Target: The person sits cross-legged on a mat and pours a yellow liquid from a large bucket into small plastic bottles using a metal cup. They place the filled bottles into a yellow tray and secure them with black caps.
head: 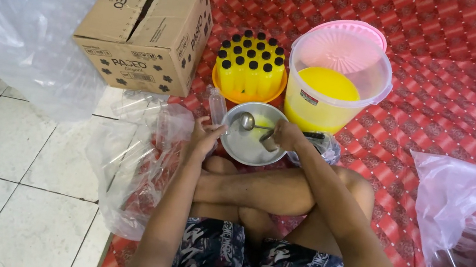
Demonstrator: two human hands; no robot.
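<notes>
— What have you got in your hands?

— My right hand (pixel 286 136) is closed around the handle of a metal ladle (pixel 247 121), whose cup sits over the steel bowl (pixel 248 148) in front of my crossed legs. There's a little yellow liquid at the bowl's far edge.

— And the other hand?

— My left hand (pixel 205 136) is at the bowl's left rim, fingers curled by a small clear bottle (pixel 217 105) standing upright there. I can't tell whether it actually grips the bottle or just rests against it.

— What's around the bowl?

— Just behind it, on the right, a clear bucket (pixel 338 82) partly filled with yellow liquid, a pink lid (pixel 358 30) leaning behind it. Left of the bucket, an orange basin (pixel 247 94) packed with yellow bottles with black caps (pixel 251 65). Further left, a cardboard box (pixel 146 25) stands open at the edge of the red patterned mat (pixel 450 98).

— Anything else?

— Clear plastic bags: one with empty bottles by my left knee (pixel 136 161), a big one on the tiled floor (pixel 15 0), another to my right (pixel 463 210).
</notes>
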